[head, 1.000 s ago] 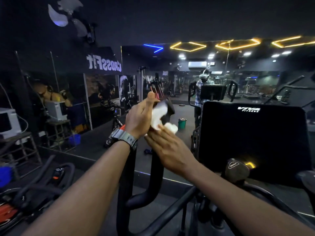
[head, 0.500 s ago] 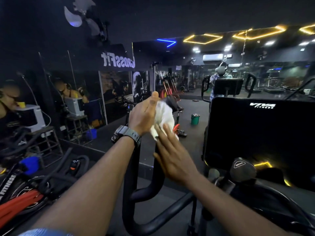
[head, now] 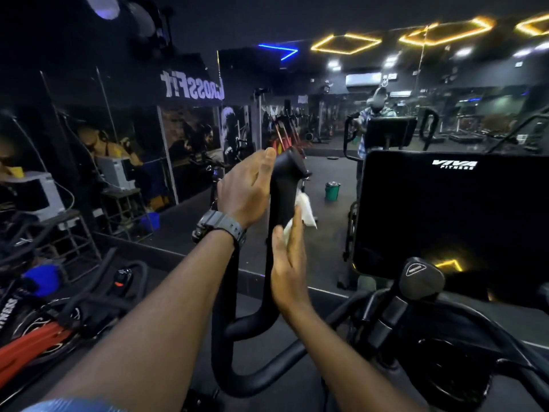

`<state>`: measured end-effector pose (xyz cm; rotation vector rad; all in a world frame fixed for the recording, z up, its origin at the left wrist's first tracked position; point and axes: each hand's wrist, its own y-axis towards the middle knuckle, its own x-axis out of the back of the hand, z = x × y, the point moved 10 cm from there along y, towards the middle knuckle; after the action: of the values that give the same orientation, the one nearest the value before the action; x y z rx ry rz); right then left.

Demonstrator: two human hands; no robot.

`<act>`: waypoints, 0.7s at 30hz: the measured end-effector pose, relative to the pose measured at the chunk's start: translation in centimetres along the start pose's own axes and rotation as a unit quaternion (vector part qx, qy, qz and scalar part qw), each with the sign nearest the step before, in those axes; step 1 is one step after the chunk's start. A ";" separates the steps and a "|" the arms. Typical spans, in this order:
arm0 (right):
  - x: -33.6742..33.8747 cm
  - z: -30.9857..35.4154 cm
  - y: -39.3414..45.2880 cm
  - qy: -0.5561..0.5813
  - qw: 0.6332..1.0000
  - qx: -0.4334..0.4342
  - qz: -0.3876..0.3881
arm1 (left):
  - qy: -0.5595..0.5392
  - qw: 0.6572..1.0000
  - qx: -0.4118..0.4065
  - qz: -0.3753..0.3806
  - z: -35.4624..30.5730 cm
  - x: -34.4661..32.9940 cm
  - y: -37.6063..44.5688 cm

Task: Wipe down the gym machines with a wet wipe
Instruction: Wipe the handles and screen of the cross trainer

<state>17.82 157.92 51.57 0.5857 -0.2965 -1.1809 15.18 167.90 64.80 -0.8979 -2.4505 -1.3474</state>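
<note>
A black curved handlebar (head: 283, 185) of a gym machine rises in front of me. My left hand (head: 248, 191), with a grey watch on the wrist, holds the handle's upper part from the left, thumb up by its tip. My right hand (head: 289, 263) presses a white wet wipe (head: 304, 211) against the right side of the handle with straight fingers. The wipe sticks out to the right behind the handle. The machine's black console (head: 445, 215) marked VIVA FITNESS stands to the right.
A second black handle knob (head: 421, 278) stands at lower right. A mirror wall ahead reflects the gym and a person. A green bin (head: 332, 191) shows in the reflection. Red-and-black exercise bikes (head: 44, 322) crowd the left.
The wipe has come down off the handle's top, which is now bare. My right hand slid lower along the handle's right side with the wipe, and the view moved closer.
</note>
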 end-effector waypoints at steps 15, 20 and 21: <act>-1.5 -6.1 -3.8 0.244 0.921 -0.258 0.157 | -0.018 0.998 -0.055 0.019 -0.1 0.2 0.1; -1.2 -2.1 0.9 0.242 0.933 -0.226 0.141 | 0.041 0.992 -0.114 0.015 -0.3 -0.6 0.2; -0.7 0.3 3.1 0.231 0.943 -0.200 0.131 | 0.057 0.990 -0.126 0.008 -0.4 -0.7 0.0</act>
<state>19.84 159.29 53.64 0.4315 0.2576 -0.7843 15.71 167.29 64.70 -0.8649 -2.2179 -1.6805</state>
